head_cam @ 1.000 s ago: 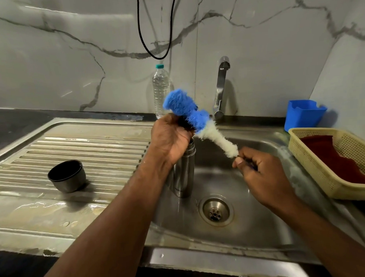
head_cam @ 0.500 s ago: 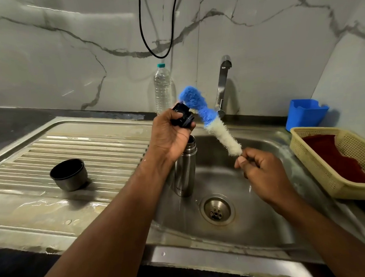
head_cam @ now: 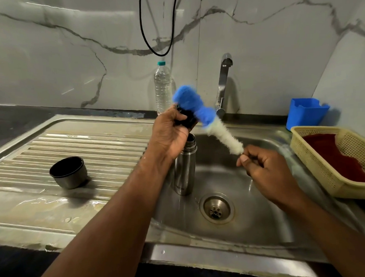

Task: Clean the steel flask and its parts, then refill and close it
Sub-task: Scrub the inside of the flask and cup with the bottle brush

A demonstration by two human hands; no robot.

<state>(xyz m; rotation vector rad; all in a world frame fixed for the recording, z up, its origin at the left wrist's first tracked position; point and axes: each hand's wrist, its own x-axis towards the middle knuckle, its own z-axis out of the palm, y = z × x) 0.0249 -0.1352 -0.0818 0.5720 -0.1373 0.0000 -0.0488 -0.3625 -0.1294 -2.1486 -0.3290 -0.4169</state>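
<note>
An open steel flask (head_cam: pixel 184 169) stands upright in the sink basin (head_cam: pixel 253 225), left of the drain. Above its mouth my left hand (head_cam: pixel 169 136) grips the flask's black stopper (head_cam: pixel 186 118). My right hand (head_cam: pixel 263 170) pinches the handle end of a bottle brush (head_cam: pixel 210 120) with white bristles and a blue tip. The blue tip lies against the stopper. The flask's steel cup lid (head_cam: pixel 69 172) sits mouth up on the draining board (head_cam: pixel 78 146).
A tap (head_cam: pixel 224 83) rises behind the basin with a clear water bottle (head_cam: pixel 163 87) to its left. A blue tub (head_cam: pixel 305 112) and a yellow basket (head_cam: pixel 323 164) holding a red cloth sit at the right. A black cable hangs on the marble wall.
The brush's blue tip slid off the stopper to the right, then came back over it. My left hand stayed above the flask, and the flask and cup lid did not move.
</note>
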